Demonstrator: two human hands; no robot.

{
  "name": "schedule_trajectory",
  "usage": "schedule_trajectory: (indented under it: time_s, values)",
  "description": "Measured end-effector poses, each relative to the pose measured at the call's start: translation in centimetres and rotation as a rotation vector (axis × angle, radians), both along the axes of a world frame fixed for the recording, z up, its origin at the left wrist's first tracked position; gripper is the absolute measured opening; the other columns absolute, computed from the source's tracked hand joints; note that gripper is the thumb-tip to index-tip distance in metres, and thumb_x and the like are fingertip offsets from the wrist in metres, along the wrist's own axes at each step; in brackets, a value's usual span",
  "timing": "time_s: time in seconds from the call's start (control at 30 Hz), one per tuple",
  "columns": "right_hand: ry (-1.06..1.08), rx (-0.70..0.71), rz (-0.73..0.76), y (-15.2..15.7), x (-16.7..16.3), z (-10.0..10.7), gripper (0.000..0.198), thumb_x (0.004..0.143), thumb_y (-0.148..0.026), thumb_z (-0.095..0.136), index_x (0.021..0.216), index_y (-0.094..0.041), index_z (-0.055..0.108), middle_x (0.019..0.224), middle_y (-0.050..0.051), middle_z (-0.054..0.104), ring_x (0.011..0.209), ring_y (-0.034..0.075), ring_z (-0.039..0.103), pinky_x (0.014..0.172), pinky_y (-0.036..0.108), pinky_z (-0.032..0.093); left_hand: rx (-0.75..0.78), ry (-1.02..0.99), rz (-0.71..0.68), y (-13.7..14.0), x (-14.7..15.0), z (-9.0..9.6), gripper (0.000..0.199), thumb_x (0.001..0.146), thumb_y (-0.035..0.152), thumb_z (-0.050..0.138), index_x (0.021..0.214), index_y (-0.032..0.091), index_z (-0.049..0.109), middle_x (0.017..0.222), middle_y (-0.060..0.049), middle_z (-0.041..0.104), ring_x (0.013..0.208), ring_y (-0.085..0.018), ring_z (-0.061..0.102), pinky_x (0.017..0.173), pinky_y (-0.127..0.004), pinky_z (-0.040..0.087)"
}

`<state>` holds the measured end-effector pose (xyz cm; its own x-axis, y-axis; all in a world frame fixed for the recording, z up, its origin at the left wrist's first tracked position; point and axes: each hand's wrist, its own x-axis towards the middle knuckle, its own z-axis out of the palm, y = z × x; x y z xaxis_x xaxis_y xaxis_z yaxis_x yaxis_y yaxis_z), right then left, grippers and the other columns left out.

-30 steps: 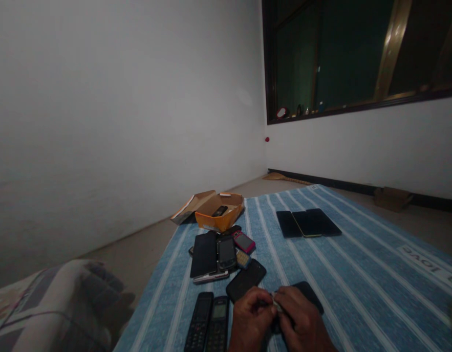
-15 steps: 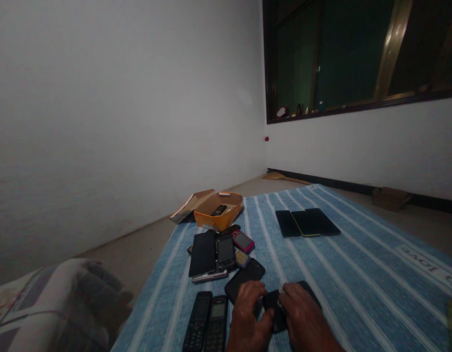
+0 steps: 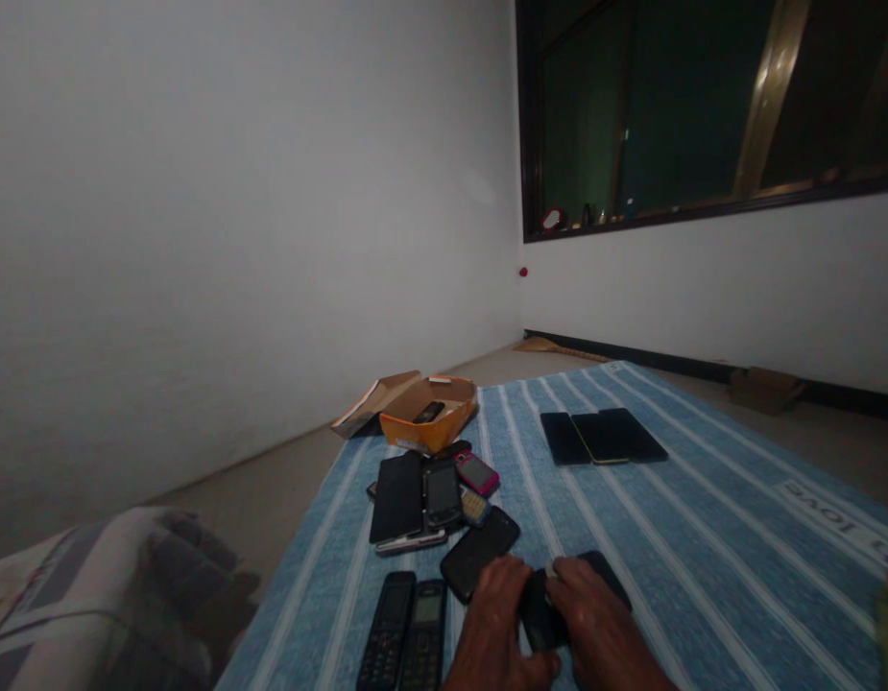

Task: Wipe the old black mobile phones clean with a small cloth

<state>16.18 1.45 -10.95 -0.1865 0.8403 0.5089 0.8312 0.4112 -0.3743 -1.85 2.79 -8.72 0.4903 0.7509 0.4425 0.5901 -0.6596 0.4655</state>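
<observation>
At the bottom of the view, a black phone (image 3: 540, 612) lies between my two hands. The curled fingers of my left hand (image 3: 495, 629) grip its left side, with the thumb along the near edge. My right hand (image 3: 594, 619) has its fingers closed over the right side. Beyond that hand, another dark phone (image 3: 608, 574) lies partly covered on the cloth. Just past my left fingertips is a black smartphone (image 3: 481, 554), lying flat. Two keypad phones, one black (image 3: 387, 629) and one with a greyish screen (image 3: 424, 633), lie side by side to the left.
A blue striped cloth (image 3: 674, 557) covers the surface. Farther off sit a heap with a black flat phone (image 3: 396, 499), a touchscreen phone (image 3: 444, 494) and a pink phone (image 3: 477, 473), an open orange box (image 3: 433, 434) holding a phone, and several dark phones (image 3: 609, 437) in a row.
My left hand has shifted slightly toward me, and its thumb has slid down to the phone's near edge. The phone between my hands has turned a little.
</observation>
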Motion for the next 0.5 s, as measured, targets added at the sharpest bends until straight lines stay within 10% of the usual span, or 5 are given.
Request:
schedule_trajectory:
  time_s: [0.5]
  values:
    - [0.015, 0.048, 0.113, -0.6, -1.9, 1.1, 0.032, 0.076, 0.0, 0.049, 0.095, -0.02, 0.065, 0.096, 0.006, 0.062, 0.091, 0.021, 0.054, 0.081, 0.031, 0.043, -0.056, -0.067, -0.03, -0.3, 0.9, 2.4, 0.053, 0.065, 0.015, 0.067, 0.116, 0.022, 0.056, 0.11, -0.009, 0.065, 0.104, -0.027, 0.061, 0.092, -0.044, 0.051]
